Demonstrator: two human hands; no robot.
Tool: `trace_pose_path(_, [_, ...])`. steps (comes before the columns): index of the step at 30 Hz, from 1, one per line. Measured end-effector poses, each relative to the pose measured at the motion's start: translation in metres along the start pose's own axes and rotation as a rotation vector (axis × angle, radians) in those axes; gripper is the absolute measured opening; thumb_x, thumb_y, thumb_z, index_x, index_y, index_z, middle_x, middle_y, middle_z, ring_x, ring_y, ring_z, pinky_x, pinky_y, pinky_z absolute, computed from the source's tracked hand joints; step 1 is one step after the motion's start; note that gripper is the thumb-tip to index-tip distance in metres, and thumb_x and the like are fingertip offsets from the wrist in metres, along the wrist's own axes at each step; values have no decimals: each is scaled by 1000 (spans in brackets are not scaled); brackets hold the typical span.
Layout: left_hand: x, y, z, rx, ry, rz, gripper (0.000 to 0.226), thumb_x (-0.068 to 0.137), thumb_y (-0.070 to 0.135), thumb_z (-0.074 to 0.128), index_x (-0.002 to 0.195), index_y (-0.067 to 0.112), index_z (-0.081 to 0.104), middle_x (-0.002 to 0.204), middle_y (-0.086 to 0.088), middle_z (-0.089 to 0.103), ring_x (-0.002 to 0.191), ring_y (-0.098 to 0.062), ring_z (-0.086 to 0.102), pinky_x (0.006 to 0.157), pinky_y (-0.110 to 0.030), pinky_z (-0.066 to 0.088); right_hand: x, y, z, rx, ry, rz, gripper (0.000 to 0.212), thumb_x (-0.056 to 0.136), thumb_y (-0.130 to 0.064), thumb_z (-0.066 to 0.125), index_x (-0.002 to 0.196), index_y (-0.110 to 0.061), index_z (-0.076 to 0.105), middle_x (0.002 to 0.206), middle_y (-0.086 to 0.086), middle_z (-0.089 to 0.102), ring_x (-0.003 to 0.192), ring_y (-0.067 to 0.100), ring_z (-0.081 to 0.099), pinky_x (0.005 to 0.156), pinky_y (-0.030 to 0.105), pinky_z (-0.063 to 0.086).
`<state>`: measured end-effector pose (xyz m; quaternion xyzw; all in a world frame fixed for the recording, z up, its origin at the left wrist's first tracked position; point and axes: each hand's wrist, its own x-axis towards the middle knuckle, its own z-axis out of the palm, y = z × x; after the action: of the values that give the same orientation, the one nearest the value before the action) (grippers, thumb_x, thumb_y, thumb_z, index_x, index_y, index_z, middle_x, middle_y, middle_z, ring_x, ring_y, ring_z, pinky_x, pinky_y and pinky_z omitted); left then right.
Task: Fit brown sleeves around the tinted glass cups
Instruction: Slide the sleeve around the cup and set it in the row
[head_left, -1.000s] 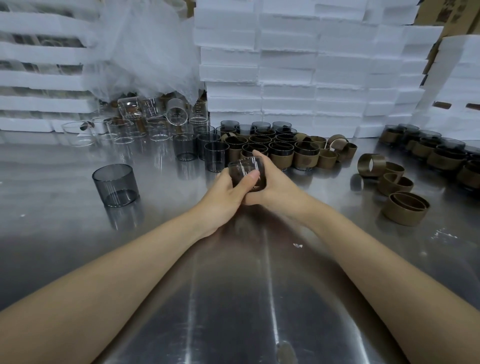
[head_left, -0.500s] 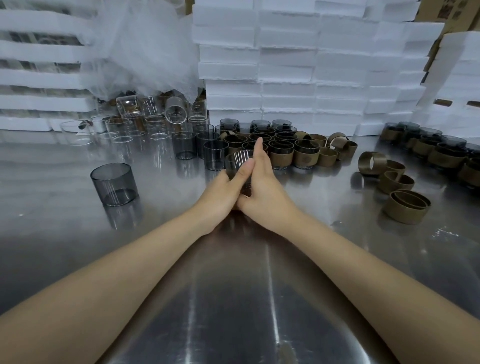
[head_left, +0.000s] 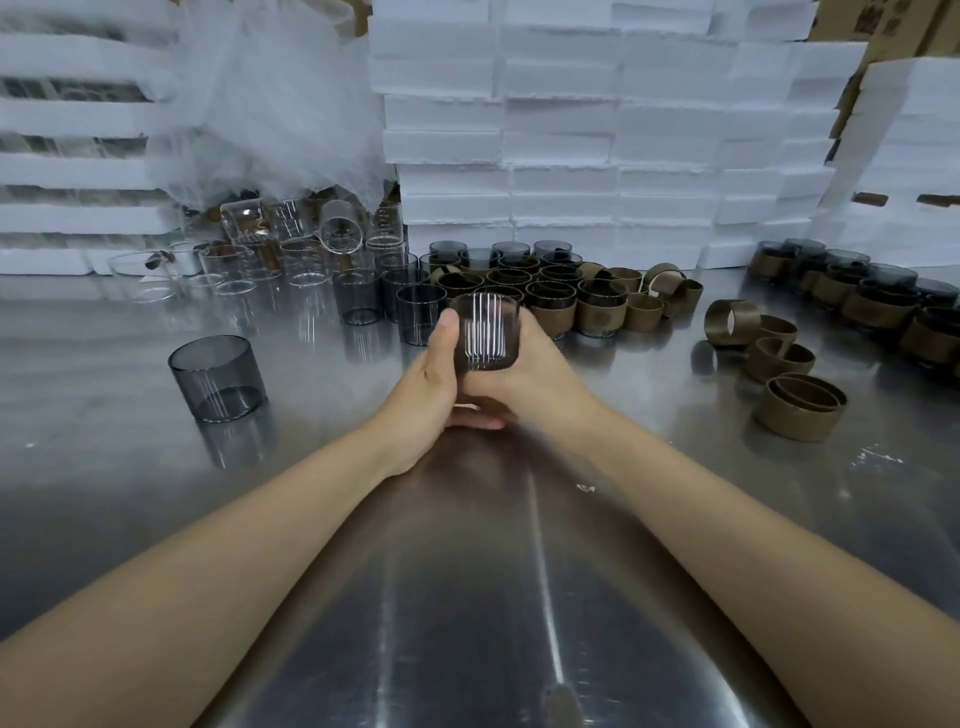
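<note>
Both hands hold one tinted glass cup (head_left: 485, 338) upright above the middle of the steel table. My left hand (head_left: 428, 379) grips its left side with the thumb up along the wall. My right hand (head_left: 530, 371) wraps round its right side and base. Whether a sleeve sits on this cup is hidden by my fingers. A lone tinted cup (head_left: 217, 376) stands at the left. Loose brown sleeves (head_left: 800, 408) lie at the right. Sleeved cups (head_left: 553, 309) cluster just behind my hands.
Clear glasses (head_left: 291, 249) crowd the back left under a plastic sheet. White foam trays (head_left: 597, 130) are stacked along the back. More sleeved cups (head_left: 878, 306) stand in rows at the far right. Bare steel table (head_left: 467, 597) lies in front of me.
The right hand's fingers were stretched flat against the cup; now they curl round it. The cup has come upright and sits a little higher between both hands.
</note>
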<state>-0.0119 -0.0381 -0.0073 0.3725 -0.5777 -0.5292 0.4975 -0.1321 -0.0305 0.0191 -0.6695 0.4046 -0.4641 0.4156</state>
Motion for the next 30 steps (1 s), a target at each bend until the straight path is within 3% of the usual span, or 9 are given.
trace_pose_path(3, [2, 0, -1, -36, 103, -15, 59, 103, 53, 18, 114, 22, 66, 92, 1, 77, 82, -15, 73, 59, -29, 57, -2, 8, 12, -268, 185, -56, 105, 79, -4, 70, 154, -16, -3, 143, 6, 38, 126, 17, 43, 88, 8, 35])
trace_pose_path(6, [-1, 3, 0, 0, 35, -5, 64, 92, 69, 22, 117, 27, 64, 98, -2, 76, 87, -18, 73, 60, -31, 58, -2, 13, 12, -437, 181, -161, 111, 82, -4, 65, 150, -18, -21, 154, 4, 25, 133, 18, 38, 88, 8, 32])
trace_pose_path(9, [-4, 3, 7, 188, -32, 50, 61, 83, 68, 45, 118, 20, 54, 101, -3, 70, 74, -9, 71, 56, -23, 54, 1, 10, 2, -402, 202, -87, 101, 82, -7, 65, 154, -15, -4, 129, 3, 55, 109, 14, 56, 81, 9, 40])
trace_pose_path(12, [-3, -2, 6, 194, -5, 59, 26, 96, 38, 53, 112, 17, 50, 99, -1, 64, 68, -4, 68, 56, -21, 54, 4, 10, -4, -323, 173, -62, 36, 80, -8, 64, 115, -11, 58, 89, -4, 63, 81, 9, 58, 69, 15, 44])
trace_pose_path(14, [-1, -2, 3, 173, 9, 44, 27, 99, 31, 51, 116, 10, 49, 106, -8, 63, 73, -5, 68, 59, -22, 55, 3, 12, -5, -380, 156, -37, 7, 79, -9, 62, 85, -12, 61, 77, -3, 62, 72, 9, 57, 61, 14, 42])
trace_pose_path(18, [0, -2, 6, 57, 74, 20, 36, 98, 37, 53, 117, 7, 53, 104, -12, 71, 88, -19, 72, 71, -31, 59, 7, 13, -18, -773, 179, -8, 20, 79, -6, 54, 64, -20, 53, 70, -2, 61, 71, 22, 57, 58, 21, 44])
trace_pose_path(23, [-3, -1, 4, 203, 220, 56, 37, 83, 39, 74, 103, 19, 50, 100, -2, 66, 82, -10, 72, 71, -34, 62, 8, 26, -80, -791, 743, 70, 25, 84, -12, 46, 85, -25, 67, 105, -1, 66, 96, 26, 59, 70, 31, 37])
trace_pose_path(26, [-5, 0, 4, 304, 271, 55, 48, 74, 38, 83, 101, 27, 45, 84, 9, 68, 75, -16, 71, 71, -48, 61, 11, 49, -117, -863, 690, 407, 38, 91, -19, 49, 128, -12, 52, 132, 14, 50, 120, 35, 47, 93, 45, 45])
trace_pose_path(30, [-5, 2, 6, 419, 261, 163, 56, 75, 41, 82, 111, 28, 41, 111, 9, 61, 102, -14, 64, 86, -44, 57, 29, 60, -126, -1055, 577, 457, 58, 93, -23, 50, 147, -17, 29, 140, 19, 41, 130, 39, 36, 93, 49, 41])
